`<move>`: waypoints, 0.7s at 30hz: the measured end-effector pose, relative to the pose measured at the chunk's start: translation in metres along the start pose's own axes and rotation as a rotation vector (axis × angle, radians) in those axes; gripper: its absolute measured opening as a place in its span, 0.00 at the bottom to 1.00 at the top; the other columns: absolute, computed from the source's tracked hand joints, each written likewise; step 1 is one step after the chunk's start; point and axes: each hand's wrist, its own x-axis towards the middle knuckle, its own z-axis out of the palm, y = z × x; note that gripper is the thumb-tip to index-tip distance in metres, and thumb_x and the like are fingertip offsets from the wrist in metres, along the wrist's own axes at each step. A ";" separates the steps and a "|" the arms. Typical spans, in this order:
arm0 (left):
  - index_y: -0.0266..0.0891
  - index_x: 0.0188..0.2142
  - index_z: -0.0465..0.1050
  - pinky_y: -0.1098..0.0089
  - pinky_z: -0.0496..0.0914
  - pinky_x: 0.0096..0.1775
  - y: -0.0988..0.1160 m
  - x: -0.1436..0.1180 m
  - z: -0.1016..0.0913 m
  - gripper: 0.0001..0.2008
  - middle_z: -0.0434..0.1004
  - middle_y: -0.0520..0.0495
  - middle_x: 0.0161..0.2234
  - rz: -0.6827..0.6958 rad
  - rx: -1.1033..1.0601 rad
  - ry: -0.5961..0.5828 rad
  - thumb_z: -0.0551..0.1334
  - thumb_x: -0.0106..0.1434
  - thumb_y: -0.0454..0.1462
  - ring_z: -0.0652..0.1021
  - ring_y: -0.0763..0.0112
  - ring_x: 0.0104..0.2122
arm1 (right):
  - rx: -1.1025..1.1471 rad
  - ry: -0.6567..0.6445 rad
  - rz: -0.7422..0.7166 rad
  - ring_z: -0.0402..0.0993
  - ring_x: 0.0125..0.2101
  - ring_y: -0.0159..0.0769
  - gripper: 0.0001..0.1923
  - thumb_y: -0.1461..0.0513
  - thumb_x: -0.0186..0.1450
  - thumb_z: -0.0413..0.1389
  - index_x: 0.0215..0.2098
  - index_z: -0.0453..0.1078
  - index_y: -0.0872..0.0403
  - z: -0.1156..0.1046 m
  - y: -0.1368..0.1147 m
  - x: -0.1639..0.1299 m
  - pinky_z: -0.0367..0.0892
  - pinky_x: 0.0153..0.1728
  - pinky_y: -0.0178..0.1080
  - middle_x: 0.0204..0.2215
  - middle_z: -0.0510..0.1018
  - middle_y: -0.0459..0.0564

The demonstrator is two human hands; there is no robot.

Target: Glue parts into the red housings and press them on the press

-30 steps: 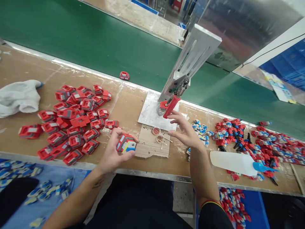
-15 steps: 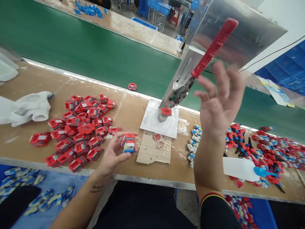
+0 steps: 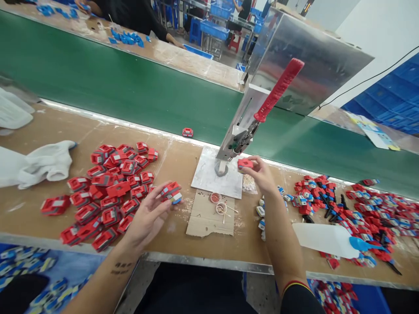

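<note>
Down from the lever [image 3: 279, 90] comes the right hand [image 3: 262, 175], now pinching a red piece [image 3: 245, 164]; left hand [image 3: 149, 214] fingers pinch a red-blue block [image 3: 172, 192] mid-frame, beside two small cups [image 3: 218, 203] on cardboard.

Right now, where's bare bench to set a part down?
Free: brown bench top between white cloth glove and green conveyor belt; also the front of the torn cardboard sheet. Crowded: red part pile left, red-blue pile right.

Glossy red plastic toy pieces [image 3: 111, 183], matt brown cardboard scrap [image 3: 204, 218], dull brushed-metal press plate [image 3: 209, 176], soft white cloth glove [image 3: 42, 163].
</note>
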 end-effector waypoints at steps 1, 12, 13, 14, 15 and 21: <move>0.47 0.51 0.81 0.69 0.81 0.36 0.000 0.001 -0.004 0.25 0.87 0.44 0.42 0.012 0.013 0.014 0.81 0.54 0.44 0.86 0.63 0.35 | -0.073 0.029 0.028 0.83 0.41 0.42 0.22 0.47 0.64 0.64 0.49 0.68 0.50 -0.015 0.007 0.009 0.78 0.43 0.46 0.43 0.85 0.53; 0.40 0.54 0.73 0.59 0.82 0.45 -0.006 0.108 0.052 0.26 0.84 0.40 0.45 0.343 0.500 -0.320 0.73 0.59 0.43 0.85 0.57 0.44 | -0.491 0.025 0.234 0.78 0.53 0.44 0.20 0.53 0.73 0.61 0.58 0.72 0.54 -0.050 0.029 0.122 0.77 0.54 0.52 0.56 0.77 0.55; 0.39 0.53 0.73 0.59 0.82 0.46 -0.008 0.116 0.057 0.23 0.84 0.40 0.45 0.375 0.540 -0.339 0.72 0.59 0.42 0.85 0.57 0.45 | -0.500 0.051 0.225 0.77 0.55 0.47 0.21 0.54 0.71 0.63 0.59 0.72 0.55 -0.054 0.028 0.119 0.76 0.56 0.54 0.57 0.77 0.57; 0.39 0.52 0.73 0.59 0.81 0.47 -0.011 0.123 0.061 0.21 0.84 0.40 0.46 0.410 0.587 -0.357 0.71 0.60 0.40 0.85 0.58 0.45 | -0.508 0.089 0.213 0.75 0.57 0.51 0.23 0.55 0.71 0.63 0.61 0.70 0.56 -0.060 0.026 0.116 0.73 0.58 0.56 0.59 0.76 0.61; 0.39 0.52 0.72 0.59 0.80 0.48 -0.013 0.129 0.064 0.20 0.84 0.40 0.46 0.442 0.639 -0.376 0.70 0.61 0.39 0.85 0.59 0.45 | -0.520 0.135 0.205 0.72 0.61 0.54 0.26 0.56 0.71 0.62 0.64 0.67 0.57 -0.067 0.023 0.112 0.70 0.61 0.59 0.61 0.73 0.64; 0.40 0.52 0.73 0.57 0.75 0.56 -0.020 0.147 0.088 0.18 0.84 0.42 0.49 0.515 0.821 -0.455 0.68 0.63 0.34 0.83 0.59 0.49 | -0.001 0.655 -0.501 0.69 0.64 0.49 0.28 0.45 0.78 0.43 0.68 0.60 0.48 -0.084 -0.059 0.092 0.68 0.62 0.59 0.62 0.70 0.57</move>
